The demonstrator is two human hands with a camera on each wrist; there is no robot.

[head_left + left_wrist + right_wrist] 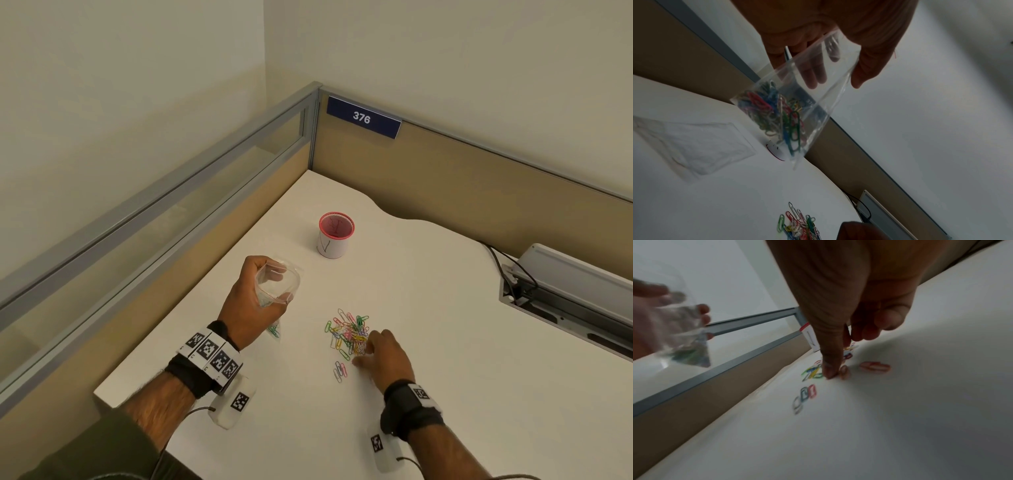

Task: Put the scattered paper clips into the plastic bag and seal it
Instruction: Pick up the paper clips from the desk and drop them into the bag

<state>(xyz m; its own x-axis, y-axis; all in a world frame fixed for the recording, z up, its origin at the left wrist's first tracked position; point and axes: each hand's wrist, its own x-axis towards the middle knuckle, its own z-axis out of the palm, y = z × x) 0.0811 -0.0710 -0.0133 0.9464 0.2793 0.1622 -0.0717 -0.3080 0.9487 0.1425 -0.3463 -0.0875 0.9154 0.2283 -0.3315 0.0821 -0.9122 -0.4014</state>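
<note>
The left hand (251, 301) has the plastic bag (278, 284) up off the white surface (428, 394), fingers curled round its upper part and holding the mouth spread open, with a red line along the rim. Through the left wrist view the bag (797, 104) hangs slanted, and a bunch of coloured clips (774, 113) already sits in its lower corner. One corner of the bag dips close to the surface; whether it touches, I cannot tell.

Over to the right hand (387, 359): it is down at the near right edge of the pile of paper clips (347, 334), fingers bent toward the surface, tips right among the clips. From the right wrist view the thumb tip (830, 371) and one fingertip are close together just above the surface, but the picture is blurred, so whether that grip actually has a clip pinched cannot be told.

A few stray clips (340, 370) lie just nearer than the main pile, apart from it.

Farther back stands a white cup with a red rim (335, 236), upright. A second flat clear bag (694, 146) lies on the surface, seen in the left wrist view. A blue sign reading 376 (363, 118) hangs on the partition.
</note>
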